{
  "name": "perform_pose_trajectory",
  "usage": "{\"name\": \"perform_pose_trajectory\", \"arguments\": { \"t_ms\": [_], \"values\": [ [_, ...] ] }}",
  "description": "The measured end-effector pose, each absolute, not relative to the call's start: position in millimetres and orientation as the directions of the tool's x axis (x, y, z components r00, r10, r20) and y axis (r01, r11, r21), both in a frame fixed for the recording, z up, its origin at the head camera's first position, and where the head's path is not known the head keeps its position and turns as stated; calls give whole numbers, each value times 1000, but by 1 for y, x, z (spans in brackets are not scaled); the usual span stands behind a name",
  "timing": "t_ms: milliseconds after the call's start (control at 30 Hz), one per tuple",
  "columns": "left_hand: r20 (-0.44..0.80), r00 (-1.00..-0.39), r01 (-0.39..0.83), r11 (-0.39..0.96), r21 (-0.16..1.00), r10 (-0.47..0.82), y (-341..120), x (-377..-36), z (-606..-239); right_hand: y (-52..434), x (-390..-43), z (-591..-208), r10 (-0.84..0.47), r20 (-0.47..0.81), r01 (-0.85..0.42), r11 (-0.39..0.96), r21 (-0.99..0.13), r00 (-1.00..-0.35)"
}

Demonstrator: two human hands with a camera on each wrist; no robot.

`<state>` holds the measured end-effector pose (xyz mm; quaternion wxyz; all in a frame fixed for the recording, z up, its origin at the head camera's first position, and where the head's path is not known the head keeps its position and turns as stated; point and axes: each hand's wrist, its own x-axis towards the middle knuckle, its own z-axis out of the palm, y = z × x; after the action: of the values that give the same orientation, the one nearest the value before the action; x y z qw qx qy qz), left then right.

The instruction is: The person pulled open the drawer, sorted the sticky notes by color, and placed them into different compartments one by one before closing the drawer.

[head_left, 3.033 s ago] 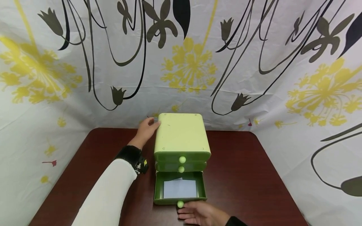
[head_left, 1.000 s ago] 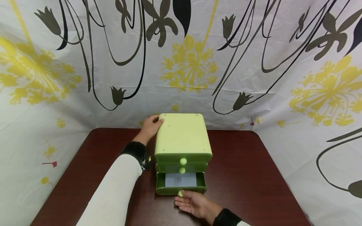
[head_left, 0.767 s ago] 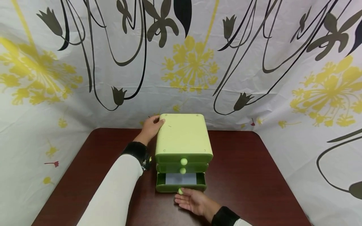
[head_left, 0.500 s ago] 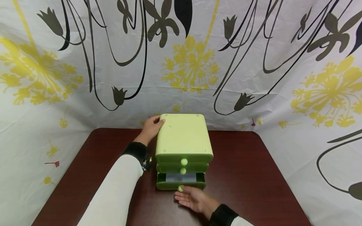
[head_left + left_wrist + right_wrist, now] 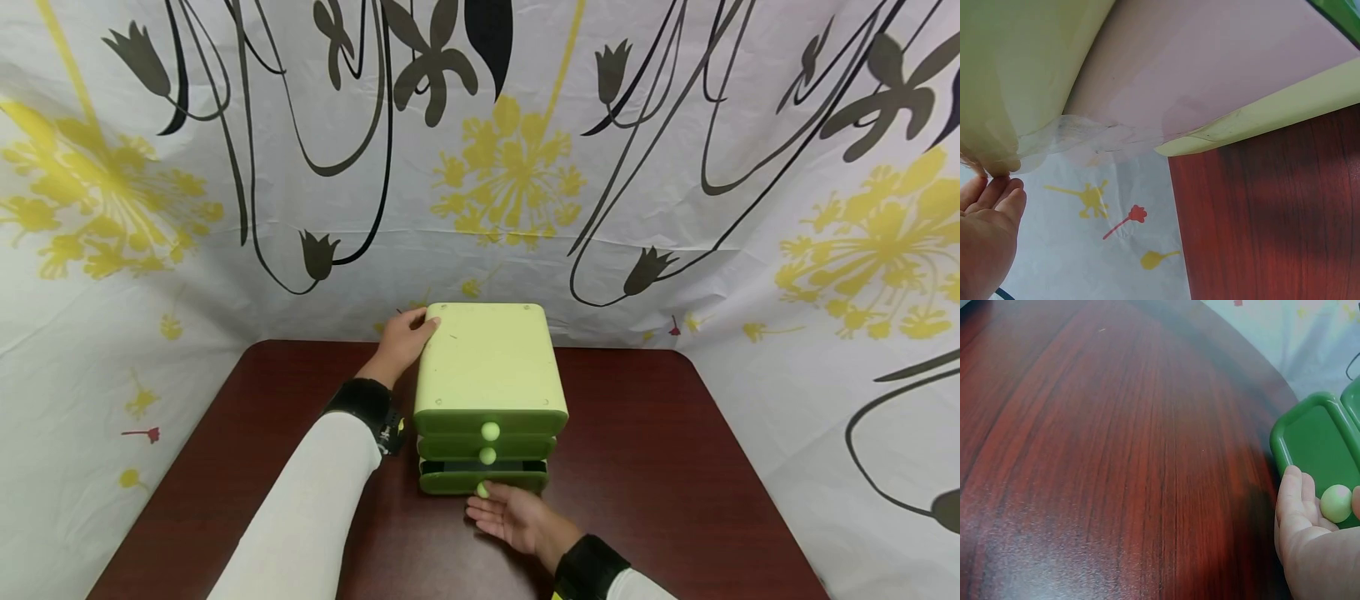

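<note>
A small cabinet of drawers with a pale yellow-green top and green drawer fronts stands on the table. My left hand grips its far left corner, thumb on the top. In the left wrist view the left hand's fingertips meet the cabinet's edge beside a clear film. The bottom drawer stands slightly out, a dark gap above its front. At its round light-green knob, my right hand holds on between thumb and fingers, with the other fingers extended below. The drawer's contents are hidden.
The dark red wooden table spreads around the cabinet. A white cloth with yellow flowers and dark stems hangs behind it and along both sides. The two upper drawers, with knobs, are closed.
The bottom drawer has slid inward from well out to nearly closed, hiding the white paper in it. My right hand has moved forward with the knob; my left hand has stayed at the corner.
</note>
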<state>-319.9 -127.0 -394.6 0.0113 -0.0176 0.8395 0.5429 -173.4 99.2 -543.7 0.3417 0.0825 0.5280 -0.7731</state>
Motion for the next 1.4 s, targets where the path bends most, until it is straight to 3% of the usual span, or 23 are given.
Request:
{"name": "perform_pose_trajectory", "arguments": {
  "t_ms": [1400],
  "values": [
    [-42, -999, -42, 447, 893, -10, -128, -317, -393, 85, -186, -539, -320, -507, 583, -213, -784, -800]
  ]
}}
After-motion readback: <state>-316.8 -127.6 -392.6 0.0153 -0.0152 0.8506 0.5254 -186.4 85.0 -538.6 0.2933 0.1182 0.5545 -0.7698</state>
